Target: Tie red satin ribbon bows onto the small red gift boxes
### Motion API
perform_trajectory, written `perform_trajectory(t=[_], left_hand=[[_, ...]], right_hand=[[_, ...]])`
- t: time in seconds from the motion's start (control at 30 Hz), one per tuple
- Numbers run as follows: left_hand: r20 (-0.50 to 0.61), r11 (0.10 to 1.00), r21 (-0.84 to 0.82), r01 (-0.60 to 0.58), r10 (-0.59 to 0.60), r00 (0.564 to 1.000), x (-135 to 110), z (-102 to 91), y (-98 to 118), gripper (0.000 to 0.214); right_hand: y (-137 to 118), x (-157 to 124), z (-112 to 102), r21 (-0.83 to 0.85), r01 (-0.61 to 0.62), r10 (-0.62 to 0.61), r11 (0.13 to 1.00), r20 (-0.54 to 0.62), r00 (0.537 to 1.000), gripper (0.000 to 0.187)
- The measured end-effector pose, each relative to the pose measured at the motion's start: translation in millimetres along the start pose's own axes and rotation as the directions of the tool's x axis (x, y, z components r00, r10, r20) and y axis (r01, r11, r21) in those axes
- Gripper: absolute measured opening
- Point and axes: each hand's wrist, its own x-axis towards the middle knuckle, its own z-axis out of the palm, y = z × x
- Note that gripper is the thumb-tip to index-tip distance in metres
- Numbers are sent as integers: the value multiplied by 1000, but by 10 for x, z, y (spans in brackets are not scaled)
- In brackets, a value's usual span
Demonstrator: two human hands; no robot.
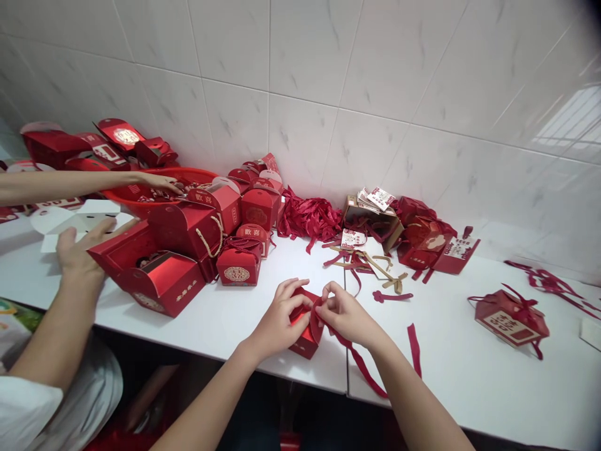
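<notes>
head view: the left hand (279,316) and right hand (347,316) meet over a small red box (304,338) at the near edge of the white worktop (225,319). left fingers are closed on the box's top. right fingers pinch a red ribbon (364,369) that loops at the box and trails off the edge. a tied box (509,316) lies well apart to the right. at left, a co-worker's hand (79,250) touches an open red box (164,282), beside a heap of boxes (244,213). loose ribbons (307,216) are piled against the wall.
</notes>
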Motion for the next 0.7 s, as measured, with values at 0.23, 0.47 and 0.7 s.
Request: perform_trajectory(t=[0.23,0.47,0.7], left_hand=[[-37,1000,-9,-29,29,999,-4,-13,85,13],[-136,996,-34,-77,72,988,10,-139,218,14],[-236,997,-40,-59,48,971,-29,-194,208,6]], right_hand=[[-45,-106,-23,-223,60,-85,973,-101,991,15],[-126,-90,-53,-404,324,-380,855,-64,923,18],[-262,-84,-11,-236,377,-411,896,-116,904,12]])
